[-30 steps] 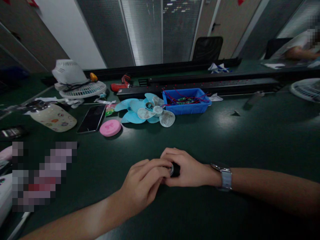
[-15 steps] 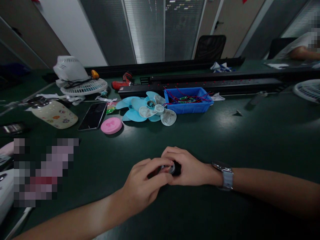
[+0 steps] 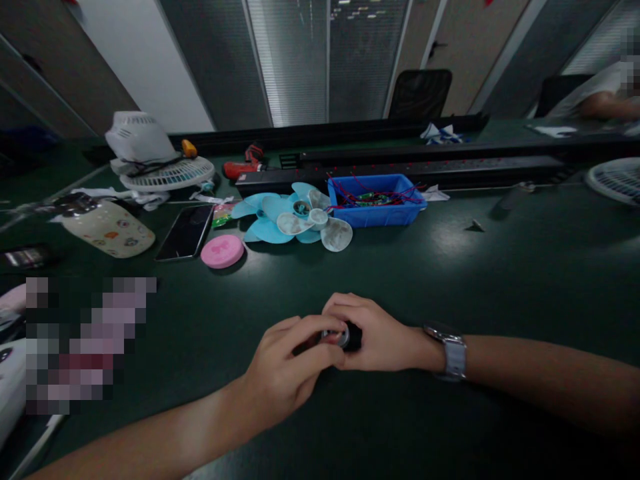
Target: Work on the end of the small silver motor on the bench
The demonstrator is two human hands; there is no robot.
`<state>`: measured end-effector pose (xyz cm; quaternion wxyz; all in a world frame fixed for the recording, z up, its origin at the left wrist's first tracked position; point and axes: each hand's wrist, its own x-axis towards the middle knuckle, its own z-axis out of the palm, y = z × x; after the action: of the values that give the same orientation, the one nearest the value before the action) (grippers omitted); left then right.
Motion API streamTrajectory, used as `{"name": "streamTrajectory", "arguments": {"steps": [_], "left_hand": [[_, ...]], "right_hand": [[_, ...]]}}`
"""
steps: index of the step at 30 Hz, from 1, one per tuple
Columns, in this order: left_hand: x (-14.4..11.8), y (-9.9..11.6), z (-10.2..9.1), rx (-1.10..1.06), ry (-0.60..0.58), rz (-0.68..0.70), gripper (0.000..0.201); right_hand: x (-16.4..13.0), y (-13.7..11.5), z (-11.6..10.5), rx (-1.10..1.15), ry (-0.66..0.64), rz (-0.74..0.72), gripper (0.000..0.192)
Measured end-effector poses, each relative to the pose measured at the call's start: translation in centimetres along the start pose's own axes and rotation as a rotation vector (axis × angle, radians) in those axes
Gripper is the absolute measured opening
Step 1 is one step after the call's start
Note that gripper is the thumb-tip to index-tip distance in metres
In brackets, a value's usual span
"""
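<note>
head view: my left hand [image 3: 287, 370] and right hand [image 3: 373, 337] meet low centre on the green table [image 3: 500, 267], both pinched tight on one small black part with a silver end [image 3: 347, 337], the right cupping its black body, the left fingertips [image 3: 327, 333] on the silver end. at 12 o'clock from the hands lie the blue fan blades [image 3: 285, 220] and blue bin [image 3: 375, 200] of red wires, at 11 o'clock a pink disc [image 3: 223, 251] and phone [image 3: 185, 232]; wristwatch [image 3: 450, 350] at 3 o'clock.
</note>
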<state>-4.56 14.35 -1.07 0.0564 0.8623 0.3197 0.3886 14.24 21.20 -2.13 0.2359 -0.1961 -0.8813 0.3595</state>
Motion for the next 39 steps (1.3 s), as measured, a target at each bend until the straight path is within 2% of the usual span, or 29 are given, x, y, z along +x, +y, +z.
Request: {"name": "streamTrajectory", "arguments": {"steps": [10, 13, 18, 20, 22, 24, 27, 29, 34, 36, 39], "left_hand": [[-0.1, -0.1, 0.0, -0.065, 0.016, -0.025, 0.019], [-0.2, -0.2, 0.2, -0.165, 0.049, -0.053, 0.026], [-0.2, 0.3, 0.9, -0.408, 0.171, -0.309, 0.032], [0.0, 0.4, 0.9, -0.488, 0.186, -0.382, 0.034], [0.5, 0.4, 0.6, -0.553, 0.164, -0.413, 0.035], [1.1, 0.3, -0.1, -0.579, 0.093, -0.430, 0.037], [2.0, 0.0, -1.1, -0.556, -0.035, -0.466, 0.040], [2.3, -0.1, -1.4, -0.536, -0.061, -0.485, 0.041], [2.2, 0.3, -1.2, -0.450, 0.034, -0.455, 0.041], [2.3, 0.3, -1.3, -0.419, 0.114, -0.449, 0.038], [2.6, -0.2, -1.6, -0.337, 0.250, -0.517, 0.033]], "right_hand": [[0.1, -0.2, -0.2, 0.012, -0.002, 0.018, 0.026], [0.1, -0.4, -0.1, 0.013, 0.006, 0.023, 0.025], [0.1, -0.5, 0.0, -0.013, 0.002, 0.038, 0.019], [0.1, -0.5, 0.0, -0.023, 0.001, 0.036, 0.019], [0.1, -0.5, 0.0, -0.024, 0.004, 0.032, 0.018], [0.1, -0.5, 0.0, -0.023, 0.006, 0.025, 0.019], [0.1, -0.4, 0.0, -0.029, 0.002, 0.031, 0.022], [0.1, -0.4, 0.1, -0.031, 0.003, 0.040, 0.026], [0.1, -0.4, 0.0, -0.029, -0.002, 0.034, 0.023], [0.1, -0.5, 0.0, -0.032, -0.011, 0.032, 0.025], [0.0, -0.7, -0.2, -0.012, -0.011, 0.023, 0.029]]}}
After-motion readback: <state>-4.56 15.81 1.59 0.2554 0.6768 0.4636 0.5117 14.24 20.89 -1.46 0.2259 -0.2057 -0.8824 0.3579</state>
